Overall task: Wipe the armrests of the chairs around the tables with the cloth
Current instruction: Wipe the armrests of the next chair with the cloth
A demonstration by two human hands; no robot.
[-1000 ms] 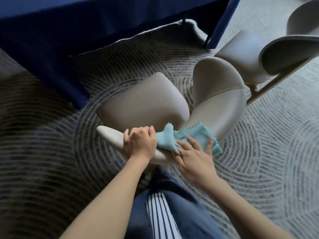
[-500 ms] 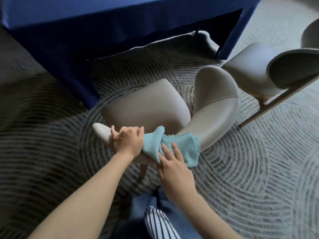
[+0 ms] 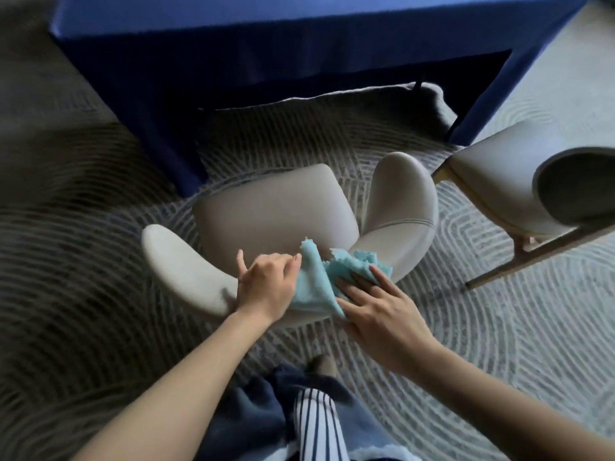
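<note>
A: While we look down on the chair [image 3: 276, 207], where is the cloth [image 3: 314, 284]?

B: Bunched on the chair's curved rim [image 3: 181, 264], at its back. Our left hand [image 3: 266, 284] grips one end with curled fingers; our right hand [image 3: 377, 311] presses flat on the other, fingers straight.

A: And beyond the chair?

B: A blue-draped surface [image 3: 299, 38]; a second chair [image 3: 499, 181] stands to the chair's right.

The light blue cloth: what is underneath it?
The cloth lies on the curved armrest rim of the beige chair, which shows on both sides. The stretch directly beneath is hidden by the cloth, the left hand gripping it and the right hand pressing on it.
</note>
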